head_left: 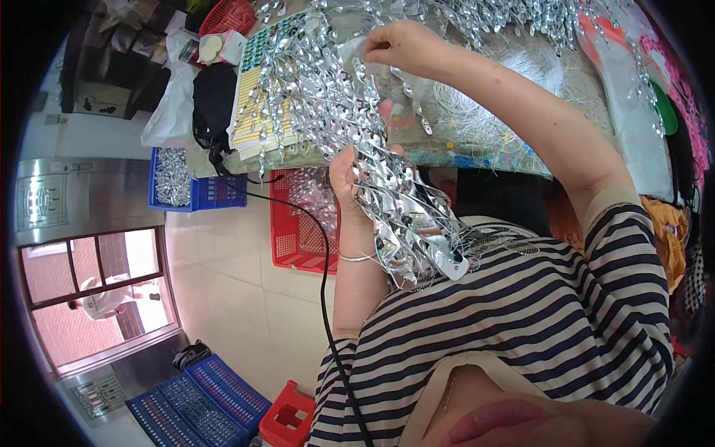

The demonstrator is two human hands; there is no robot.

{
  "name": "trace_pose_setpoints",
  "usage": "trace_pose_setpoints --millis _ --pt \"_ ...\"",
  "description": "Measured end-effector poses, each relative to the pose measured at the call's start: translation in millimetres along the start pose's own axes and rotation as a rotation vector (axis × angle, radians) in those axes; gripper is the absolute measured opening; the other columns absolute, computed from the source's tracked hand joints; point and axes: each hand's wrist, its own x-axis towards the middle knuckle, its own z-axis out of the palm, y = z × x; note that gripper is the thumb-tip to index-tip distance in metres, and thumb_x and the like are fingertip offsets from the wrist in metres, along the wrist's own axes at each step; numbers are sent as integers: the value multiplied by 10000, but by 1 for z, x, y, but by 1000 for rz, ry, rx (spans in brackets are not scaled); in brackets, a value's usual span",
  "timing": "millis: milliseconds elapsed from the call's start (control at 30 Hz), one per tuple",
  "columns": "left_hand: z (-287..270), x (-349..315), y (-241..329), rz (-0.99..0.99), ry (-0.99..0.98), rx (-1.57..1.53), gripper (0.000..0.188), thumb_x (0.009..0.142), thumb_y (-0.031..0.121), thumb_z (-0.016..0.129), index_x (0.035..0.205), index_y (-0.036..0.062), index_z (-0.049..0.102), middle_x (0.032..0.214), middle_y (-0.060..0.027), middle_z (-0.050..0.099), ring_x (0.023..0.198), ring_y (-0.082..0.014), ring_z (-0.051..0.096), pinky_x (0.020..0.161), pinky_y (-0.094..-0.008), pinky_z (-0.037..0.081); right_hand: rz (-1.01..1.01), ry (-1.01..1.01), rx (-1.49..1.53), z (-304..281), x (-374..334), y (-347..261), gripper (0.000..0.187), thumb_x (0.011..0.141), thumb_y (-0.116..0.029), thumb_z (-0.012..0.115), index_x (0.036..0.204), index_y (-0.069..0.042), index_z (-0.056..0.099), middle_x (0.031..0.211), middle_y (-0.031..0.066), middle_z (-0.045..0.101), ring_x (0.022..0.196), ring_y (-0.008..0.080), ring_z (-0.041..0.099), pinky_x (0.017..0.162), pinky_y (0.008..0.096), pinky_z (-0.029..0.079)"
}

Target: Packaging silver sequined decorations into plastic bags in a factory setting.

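Note:
My left hand (pixel 345 179) is closed around a thick bundle of shiny silver twisted strips (pixel 406 201) in front of my chest. The bundle's lower end hangs against my striped shirt, and its upper part runs onto the table's edge. Beyond it, more silver spiral pieces (pixel 313 97) spread over the tabletop. My right hand (pixel 402 51) is raised over the table past the bundle, thumb and fingers pinched together. Whatever it holds, if anything, is too small to make out. A few silver spirals (pixel 417 104) dangle just below it.
Tangled white thread (pixel 499 97) lies on the table (pixel 439 153) under my right forearm. At the left are a yellow-striped sheet (pixel 249 123) and a black bag (pixel 214 104). Below stand a blue basket (pixel 216 195) and a red basket (pixel 287 249). A black cable (pixel 325 276) crosses beside my left arm.

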Motion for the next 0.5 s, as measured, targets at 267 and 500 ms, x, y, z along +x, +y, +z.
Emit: trace_pose_setpoints --millis 267,500 --pt "-50 -2 7 80 -199 -23 647 896 300 504 1332 -134 304 1356 -246 420 923 -299 639 748 -412 563 -88 111 -174 -2 -21 -1 158 809 -179 639 919 -66 651 826 81 653 794 244 631 685 357 490" --pt "-50 -5 13 176 -111 391 605 903 269 467 1332 -130 315 1371 -233 415 1039 -280 596 875 -407 523 -255 -86 -353 11 -71 14 210 825 -200 621 960 -41 640 913 124 627 941 331 574 802 399 458"
